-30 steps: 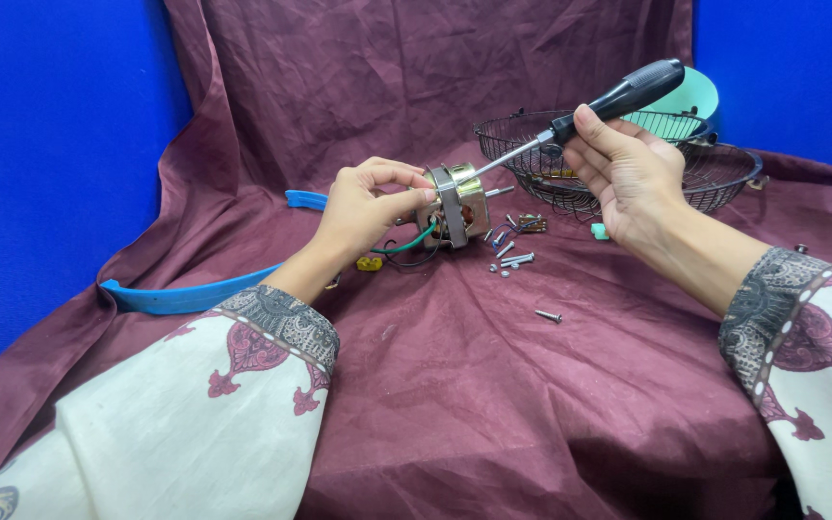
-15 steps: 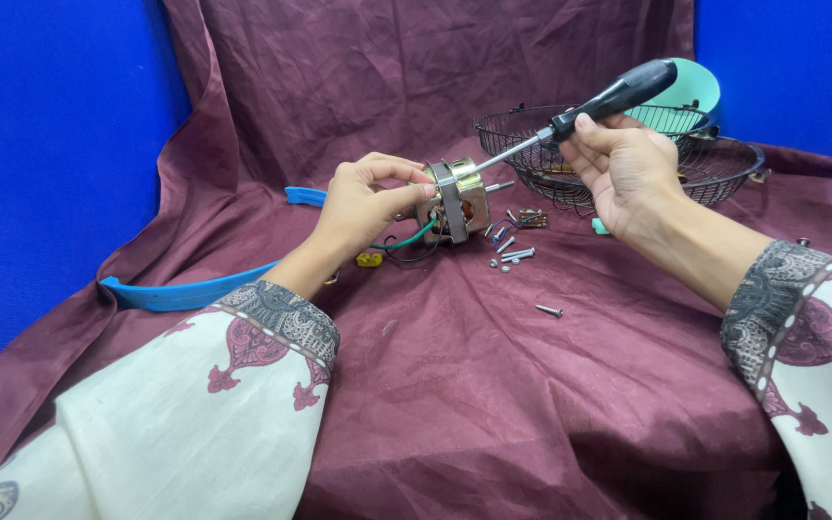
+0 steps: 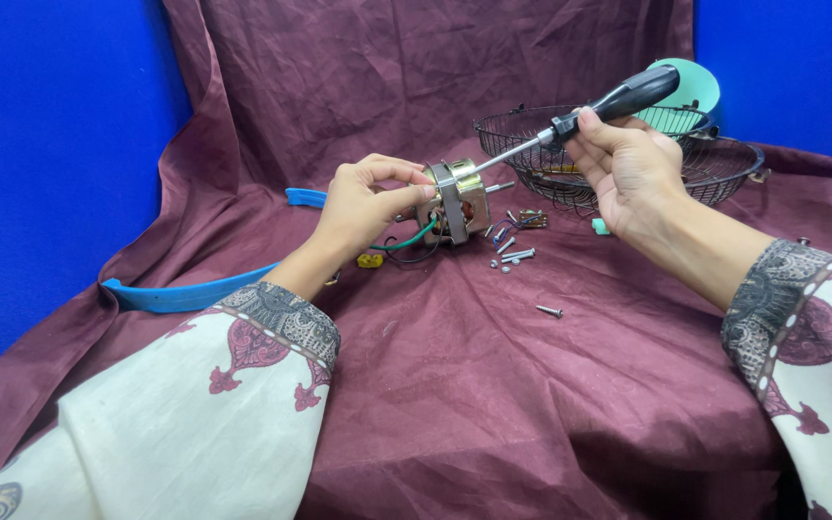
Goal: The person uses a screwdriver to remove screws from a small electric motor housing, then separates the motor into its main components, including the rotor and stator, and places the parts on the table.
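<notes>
My left hand point(image 3: 363, 204) grips a small electric motor point(image 3: 457, 200) with a metal bracket, a shaft and green and black wires trailing under it, held just above the maroon cloth. My right hand point(image 3: 628, 169) is shut on the black handle of a screwdriver point(image 3: 570, 119). Its metal shaft slants down to the left and its tip meets the top of the motor.
Several loose screws point(image 3: 517, 255) lie on the cloth point(image 3: 493, 385) right of the motor, one screw point(image 3: 549, 310) nearer me. A wire basket point(image 3: 724, 169) stands behind my right hand with a pale green round part point(image 3: 690, 85). A blue plastic strip point(image 3: 180, 294) lies at left, a yellow piece point(image 3: 370, 260) by the wires.
Both hands stay where they were on the motor and screwdriver; the screwdriver handle has shifted only slightly.
</notes>
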